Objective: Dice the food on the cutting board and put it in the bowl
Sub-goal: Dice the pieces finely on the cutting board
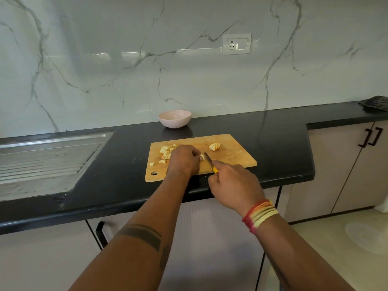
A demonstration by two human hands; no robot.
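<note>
Wooden cutting board (231, 152) lying flat on the black bench (273, 143), near the front edge, with a round hanging hole at its near-left corner. On the board's left part, a loose heap of diced pieces (165, 151), pale yellow with bits of red skin; 1 stray cube (151, 164) lying apart by the left edge. Toward the board's far right, a small fan of slices (214, 147), not yet diced, well apart from the heap.

Left hand (184, 160) resting knuckles-up on the middle of the board, fingers curled down over a pale piece of food (202, 157) that peeks out at the fingertips; grip closed on that piece. Right hand (233, 183) wrapped round the yellow handle of a knife (208, 159), forefinger stretched along the top; grip closed on the knife. Blade angled away and to the left, its tip just beside the left fingertips and the held piece; impossible to tell whether the edge touches the food.

Pale pink bowl (174, 119) standing upright behind the board, near the wall, apart from the board; nothing visible inside it.

Steel draining board (46, 158) set into the bench on the left. Marble-patterned wall (126, 70) behind, with a white socket plate (236, 44). Dark cloth (374, 103) at the far right of the bench. Banded threads (260, 215) round the right wrist.
</note>
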